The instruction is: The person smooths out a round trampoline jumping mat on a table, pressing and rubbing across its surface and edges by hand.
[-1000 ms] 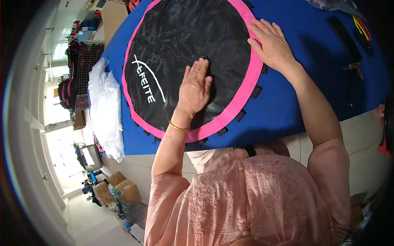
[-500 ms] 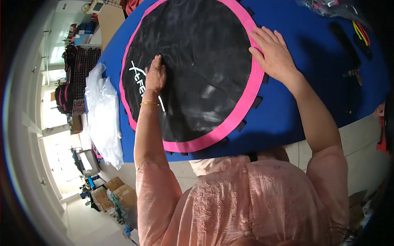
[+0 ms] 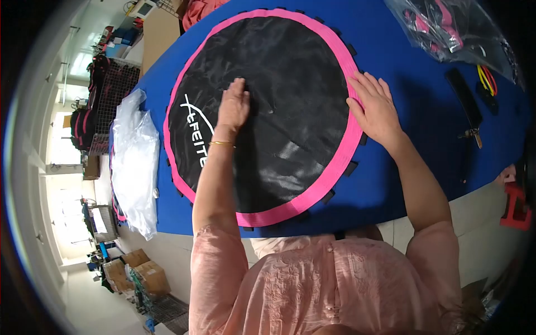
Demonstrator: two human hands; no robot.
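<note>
A round black trampoline mat (image 3: 296, 72) lies flat, with a pink border, small black tabs around its edge and white lettering on its left part. My left hand (image 3: 234, 106), a thin gold bangle at its wrist, is over the mat just right of the lettering. Its fingers are stretched out and hold nothing; whether the palm touches the fabric I cannot tell. On the right, my right hand (image 3: 375, 105) rests open across the pink border, fingers extended toward the far side. My left forearm covers part of the lettering.
Beneath the mat is a blue-covered table (image 3: 391, 178). White plastic bags (image 3: 134, 162) hang over its left edge. At the right are a clear bag with pink and black items (image 3: 446, 33), a black strap (image 3: 463, 97) and coloured loops (image 3: 487, 81). Cardboard boxes (image 3: 151, 276) stand on the floor.
My left hand has slid right across the mat, uncovering more of the white lettering. My right hand stays on the pink border. The whole view has shifted, showing more of the mat's far edge.
</note>
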